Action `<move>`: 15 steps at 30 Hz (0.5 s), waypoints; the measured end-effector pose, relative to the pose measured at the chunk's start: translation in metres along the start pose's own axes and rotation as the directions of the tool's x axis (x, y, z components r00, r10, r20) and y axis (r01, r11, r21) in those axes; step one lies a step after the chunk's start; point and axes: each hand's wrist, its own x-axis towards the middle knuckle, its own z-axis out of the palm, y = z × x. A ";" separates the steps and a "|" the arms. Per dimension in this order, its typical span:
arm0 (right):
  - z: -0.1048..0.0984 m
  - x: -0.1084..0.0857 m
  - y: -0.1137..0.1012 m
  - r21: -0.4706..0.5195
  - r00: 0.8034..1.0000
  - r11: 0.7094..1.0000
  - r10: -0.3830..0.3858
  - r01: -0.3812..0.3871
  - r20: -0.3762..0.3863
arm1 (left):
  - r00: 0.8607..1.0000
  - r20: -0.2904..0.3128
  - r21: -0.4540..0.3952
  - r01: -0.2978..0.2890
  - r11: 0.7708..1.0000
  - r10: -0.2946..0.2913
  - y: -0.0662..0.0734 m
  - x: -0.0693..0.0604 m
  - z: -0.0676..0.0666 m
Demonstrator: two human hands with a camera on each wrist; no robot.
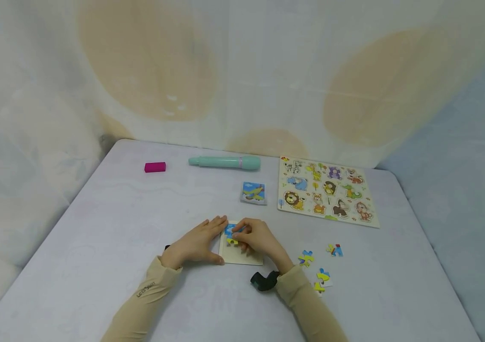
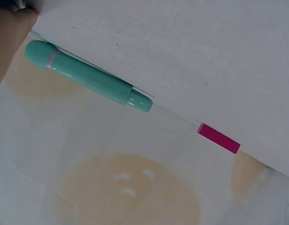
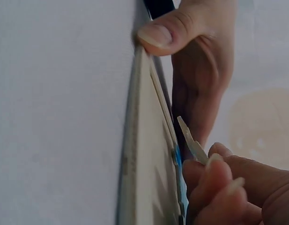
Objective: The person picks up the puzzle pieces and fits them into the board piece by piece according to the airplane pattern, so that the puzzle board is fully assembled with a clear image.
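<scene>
Hard to see the whole puzzle tray [image 1: 235, 257] behind the right hand [image 1: 259, 236]. Impossible to read the sleeve lettering [image 1: 146, 289] surely.

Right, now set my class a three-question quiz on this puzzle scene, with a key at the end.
1. True or false: the right hand pinches a puzzle piece.
2. In the head view, what colour is the block left of the mint-green tube?
3. Fill the gap: in the head view, the loose pieces lie to the ____ of the puzzle tray.

Key: 1 true; 2 magenta; 3 right.
</scene>
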 end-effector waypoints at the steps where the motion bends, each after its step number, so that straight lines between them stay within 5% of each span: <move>1: 0.002 0.000 0.000 -0.008 1.000 1.000 -0.002 0.002 0.003 | 1.000 0.000 0.002 -0.001 1.000 0.001 -0.001 0.000 0.001; 15: 0.013 0.000 -0.005 -0.072 0.997 0.997 0.024 -0.029 -0.071 | 1.000 -0.003 0.018 -0.012 1.000 0.012 0.001 -0.001 0.000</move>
